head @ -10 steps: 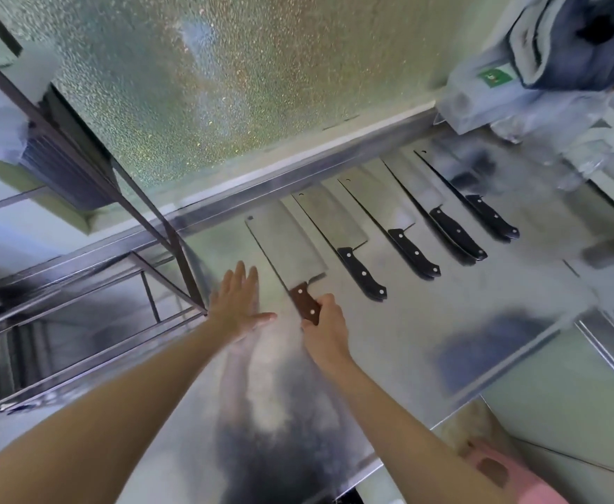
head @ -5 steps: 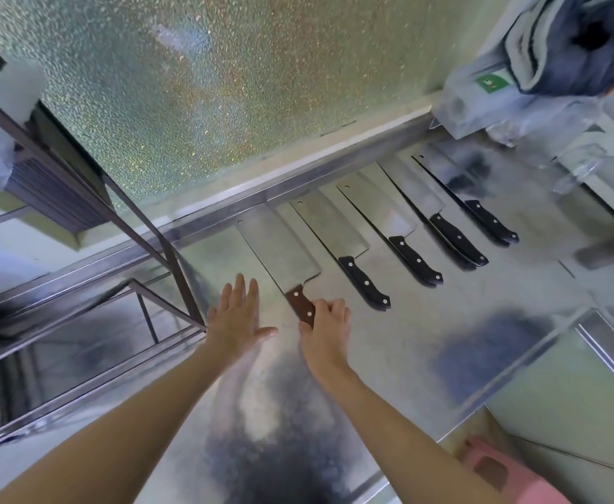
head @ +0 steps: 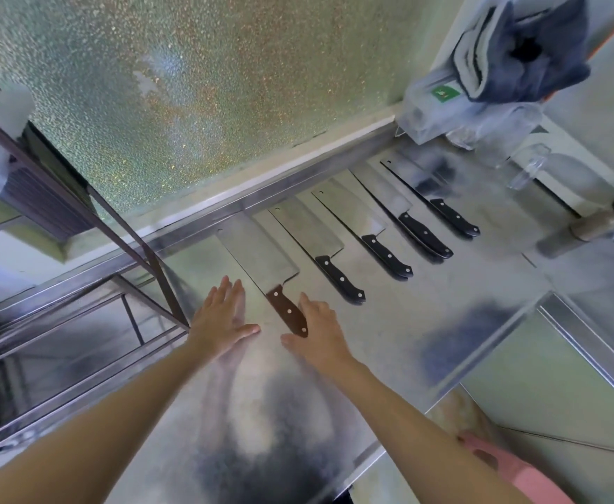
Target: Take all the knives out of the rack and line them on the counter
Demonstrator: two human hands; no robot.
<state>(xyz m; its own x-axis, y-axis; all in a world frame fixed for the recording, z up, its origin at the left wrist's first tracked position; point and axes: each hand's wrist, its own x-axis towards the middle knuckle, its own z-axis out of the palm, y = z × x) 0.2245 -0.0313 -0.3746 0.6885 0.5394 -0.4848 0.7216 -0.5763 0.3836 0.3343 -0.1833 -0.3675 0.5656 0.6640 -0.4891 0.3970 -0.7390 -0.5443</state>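
We see five cleavers lying flat in a slanted row on the brushed stainless-steel tabletop [head: 425,314], blades pointing to the steel backsplash under a pebbled glass pane [head: 189,85]. Each blade is a broad grey rectangle with a small hole at its far corner. The nearest, the brown-handled cleaver [head: 262,263], has a dark wooden grip with three pale rivets; the other four [head: 320,245] [head: 363,231] [head: 396,205] [head: 429,191] have black riveted handles.

Our right hand [head: 316,340] rests open on the tabletop, fingers spread and gripping nothing, its inner edge touching the end of the brown handle. Our left hand [head: 222,318] lies flat and open just beside the same handle, fingers extended.

To the left stands a metal rack [head: 80,285] of thin dark bars. At far right a folded grey cloth [head: 523,49] sits on a clear plastic box.
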